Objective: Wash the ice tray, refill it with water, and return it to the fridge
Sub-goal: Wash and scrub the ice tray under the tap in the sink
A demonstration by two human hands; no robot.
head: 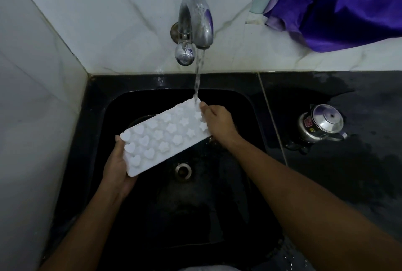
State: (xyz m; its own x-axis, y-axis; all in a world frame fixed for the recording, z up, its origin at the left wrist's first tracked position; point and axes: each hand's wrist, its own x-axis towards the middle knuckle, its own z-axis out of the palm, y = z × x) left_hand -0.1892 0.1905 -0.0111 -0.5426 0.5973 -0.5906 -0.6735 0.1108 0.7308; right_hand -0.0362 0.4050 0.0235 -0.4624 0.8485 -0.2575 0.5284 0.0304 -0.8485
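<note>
Over the black sink [95, 105], both hands (left [118, 167], right [218, 123]) grip the ice tray's [165, 136] ends under the tap [194, 20]

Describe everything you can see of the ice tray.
The white ice tray, plastic or silicone by its look, bears rows of heart and star shapes. It is held slanted over the sink, its far corner under running water from the tap. The left hand grips the near end; the right hand holds the far end.

A small steel kettle [322, 126] stands on a wet black counter [348, 172] at right, its lid on, while purple satin cloth [339, 2] hangs against white marble-patterned wall tiles [108, 20] in the upper corner.
</note>
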